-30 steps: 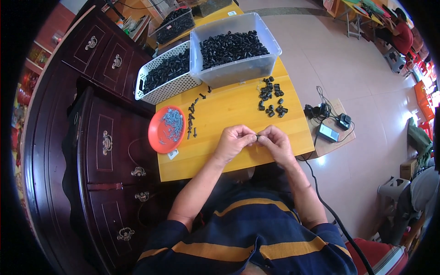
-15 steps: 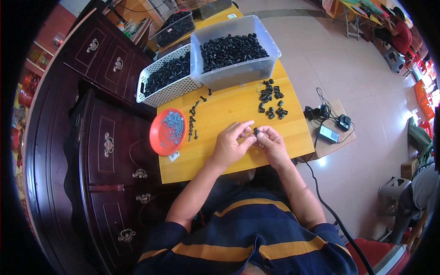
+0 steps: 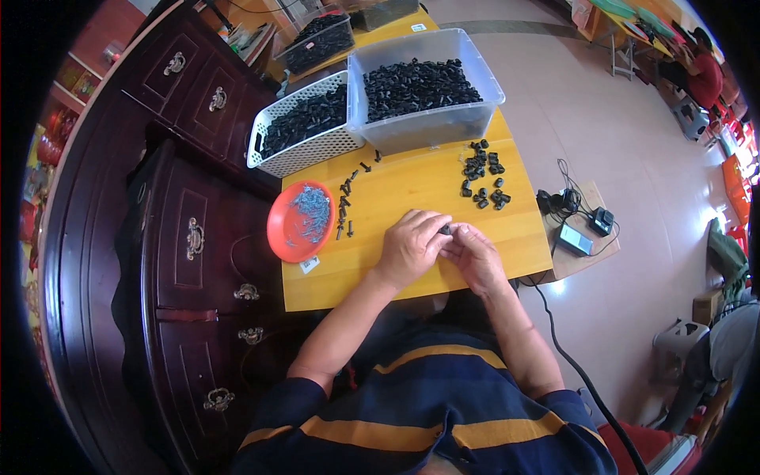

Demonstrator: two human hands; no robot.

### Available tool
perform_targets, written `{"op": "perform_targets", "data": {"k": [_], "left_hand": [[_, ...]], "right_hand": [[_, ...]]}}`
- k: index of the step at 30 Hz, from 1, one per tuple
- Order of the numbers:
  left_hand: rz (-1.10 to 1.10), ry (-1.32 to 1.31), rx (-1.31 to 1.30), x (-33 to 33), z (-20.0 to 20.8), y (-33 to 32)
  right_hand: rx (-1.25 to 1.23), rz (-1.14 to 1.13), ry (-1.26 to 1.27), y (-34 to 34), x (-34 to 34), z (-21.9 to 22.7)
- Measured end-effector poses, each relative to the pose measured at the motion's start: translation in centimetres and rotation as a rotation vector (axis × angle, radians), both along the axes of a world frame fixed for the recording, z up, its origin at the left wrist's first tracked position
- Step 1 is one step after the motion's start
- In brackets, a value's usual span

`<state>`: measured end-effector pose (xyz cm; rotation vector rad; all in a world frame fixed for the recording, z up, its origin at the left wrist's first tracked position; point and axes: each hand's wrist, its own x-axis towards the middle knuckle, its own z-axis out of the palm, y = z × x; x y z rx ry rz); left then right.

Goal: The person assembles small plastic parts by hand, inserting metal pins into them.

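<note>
Over the near part of the yellow table (image 3: 412, 178), my left hand (image 3: 410, 247) and my right hand (image 3: 475, 255) meet, fingers closed round one small black plastic part (image 3: 446, 229). Most of that part is hidden by the fingertips. Beyond my right hand lies a loose group of short black cylindrical parts (image 3: 476, 168). Left of my hands, thin black stemmed pieces (image 3: 345, 198) form a rough row. Beside them sits a red-orange plate (image 3: 279, 229) holding many small grey-blue pins (image 3: 313, 212).
A clear plastic bin (image 3: 431, 131) and a white perforated basket (image 3: 313, 154), both full of black parts, stand at the table's far side. A dark wooden cabinet (image 3: 198, 289) borders the left. Cables and small devices (image 3: 575, 237) rest on a low board at right.
The left fingers have closed further over the small black part, which is now more covered. The whole view has shifted slightly, moving the table items right in the picture.
</note>
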<state>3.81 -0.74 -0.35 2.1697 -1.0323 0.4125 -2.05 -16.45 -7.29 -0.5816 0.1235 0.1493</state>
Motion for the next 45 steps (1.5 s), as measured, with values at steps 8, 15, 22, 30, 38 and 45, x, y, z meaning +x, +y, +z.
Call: {"op": "perform_targets", "data": {"k": [8, 15, 22, 30, 38, 45], "left_hand": [[0.013, 0.039, -0.032, 0.0, -0.1, 0.4], [0.015, 0.060, 0.008, -0.3, -0.1, 1.4], [-0.062, 0.562, 0.021, -0.3, 1.1, 3.6], [-0.010, 1.053, 0.057, 5.9, 0.1, 9.0], [0.231, 0.813, -0.794, 12.5, 2.2, 11.1], [0.113, 0.904, -0.208, 9.5, -5.6, 4.5]], "right_hand": [[-0.020, 0.032, -0.036, 0.7, 0.5, 0.0], [-0.054, 0.073, -0.021, 1.6, 0.5, -0.3], [-0.359, 0.149, -0.092, 1.2, 0.0, -0.7], [-0.525, 0.164, -0.123, 0.7, -0.5, -0.2], [-0.533, -0.107, -0.055, -2.6, -0.6, 0.2], [-0.720, -0.330, -0.116, -3.9, -0.2, -0.8]]}}
